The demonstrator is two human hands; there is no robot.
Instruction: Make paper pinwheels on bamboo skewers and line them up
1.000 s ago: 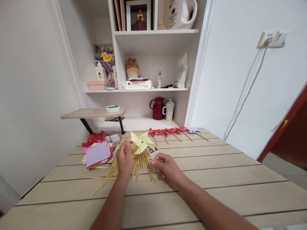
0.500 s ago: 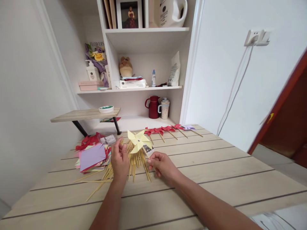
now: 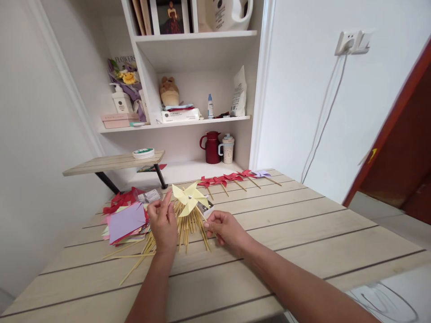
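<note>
A pale yellow paper pinwheel with a silvery pin at its centre is held above a fan of thin wooden sticks. My right hand pinches its stick below the blades. Beside the left blade is my left hand, its index finger stretched upward and the others loosely bent; nothing shows in it. Whether that fingertip touches the blade I cannot tell. Behind the pinwheel, partly covered, stands a small box with shiny bits inside.
A stack of coloured paper squares lies at left, in front of a wooden riser. Several red pinwheels and a lilac pinwheel line the table's back edge. Beyond them stand a red jug and a cup.
My left index finger has straightened up beside the pinwheel's blade. The right hand keeps its pinch on the stick. The whole view has shifted slightly.
</note>
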